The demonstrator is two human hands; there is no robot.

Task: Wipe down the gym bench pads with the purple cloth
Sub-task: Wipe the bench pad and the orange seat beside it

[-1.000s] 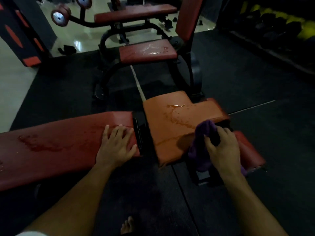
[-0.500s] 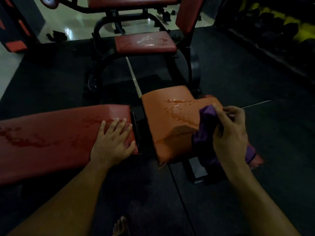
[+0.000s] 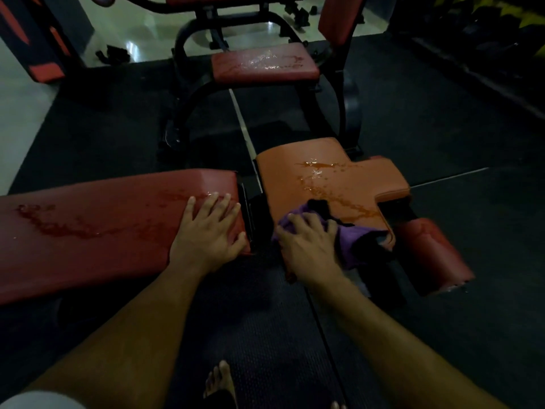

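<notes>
Right hand now down on seat pad, fingers bunched over cloth, lifted half second ago. Left hand spread flat on long pad. Droplets remain, seemingly unwiped. Wiping barely begun.

Both forearms reach forward, bare, roughly parallel. The left hand lies palm down with its fingers straight and slightly spread, thumb out to the side. The right hand is also palm down, its fingers bent and pressing downward, wrist level with the forearm.
</notes>
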